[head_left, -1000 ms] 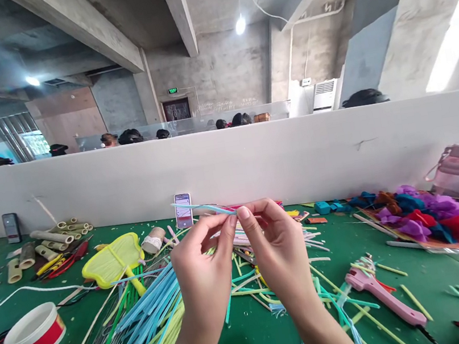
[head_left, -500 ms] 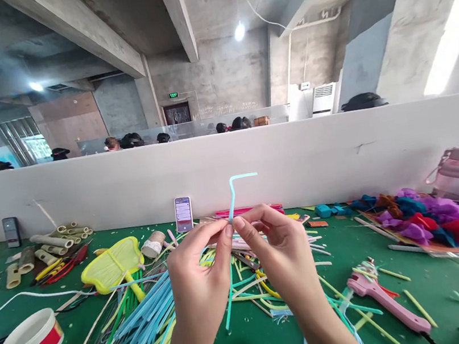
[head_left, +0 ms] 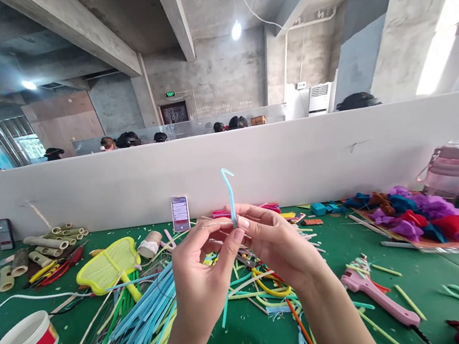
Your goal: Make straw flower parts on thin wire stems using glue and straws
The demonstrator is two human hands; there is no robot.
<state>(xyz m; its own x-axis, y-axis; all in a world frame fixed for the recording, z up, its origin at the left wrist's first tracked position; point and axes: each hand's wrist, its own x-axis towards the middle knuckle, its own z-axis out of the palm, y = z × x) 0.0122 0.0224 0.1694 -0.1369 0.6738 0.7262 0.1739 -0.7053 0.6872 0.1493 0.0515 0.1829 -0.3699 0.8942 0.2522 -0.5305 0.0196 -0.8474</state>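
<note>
A light-blue pipe cleaner [head_left: 230, 195] stands upright between my hands, its top end bent over into a hook. My left hand [head_left: 209, 267] pinches it low down between thumb and forefinger. From the other side my right hand [head_left: 272, 240] grips the same spot, thumb against it. The fingers hide the lower end. Beneath and to the left lies a bundle of blue pipe cleaners [head_left: 146, 305]. Behind the hands, several more green and yellow strips and a yellow-handled pair of scissors [head_left: 268, 288] lie scattered.
A pink glue gun [head_left: 380, 296] lies at right, near purple and red petals [head_left: 425, 211]. At left are a yellow butterfly-shaped piece [head_left: 109, 264], a paper cup [head_left: 29, 342] and bamboo tubes [head_left: 48, 245]. A phone [head_left: 180, 214] leans against the white partition [head_left: 127, 181].
The pipe cleaner has turned, so its bent top now looks like a short hook instead of a long sideways arm. My right hand has rotated slightly; the view has shifted a little.
</note>
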